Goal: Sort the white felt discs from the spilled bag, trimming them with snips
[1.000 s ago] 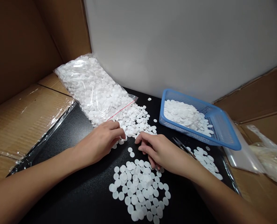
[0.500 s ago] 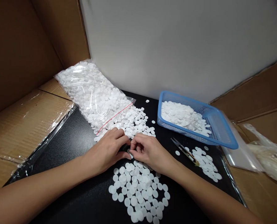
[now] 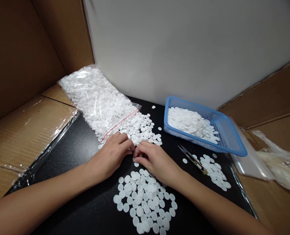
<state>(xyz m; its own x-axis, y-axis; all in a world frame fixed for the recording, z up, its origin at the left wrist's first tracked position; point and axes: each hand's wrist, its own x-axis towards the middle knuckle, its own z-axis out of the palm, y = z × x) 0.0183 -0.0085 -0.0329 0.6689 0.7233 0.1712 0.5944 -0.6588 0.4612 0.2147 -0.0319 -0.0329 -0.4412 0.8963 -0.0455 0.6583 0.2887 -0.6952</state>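
Note:
My left hand [image 3: 115, 151] is curled with thumb and forefinger together, just in front of the loose white discs [image 3: 146, 127] by the bag's mouth. What it holds, if anything, is hidden. Facing it, fingertips almost touching, my right hand [image 3: 154, 158] is pinched, with the edge of a small white disc [image 3: 134, 159] showing at its fingertips. Just below that lies a single disc [image 3: 136, 164]. Nearer to me a spread of flat white discs [image 3: 145, 199] covers part of the black tabletop [image 3: 91, 205], many overlapping.
A clear zip bag [image 3: 96, 98] full of white discs lies at back left. At right stands a blue mesh basket [image 3: 233, 130] partly filled with discs. Thread snips [image 3: 192, 159] lie beside another small disc pile [image 3: 215, 173]. Cardboard [image 3: 25, 130] and a pale wall [image 3: 184, 49] enclose the table.
My left thumb has drawn back up against its forefinger. The right fingers have shifted slightly left, and a disc now shows on the table beneath them.

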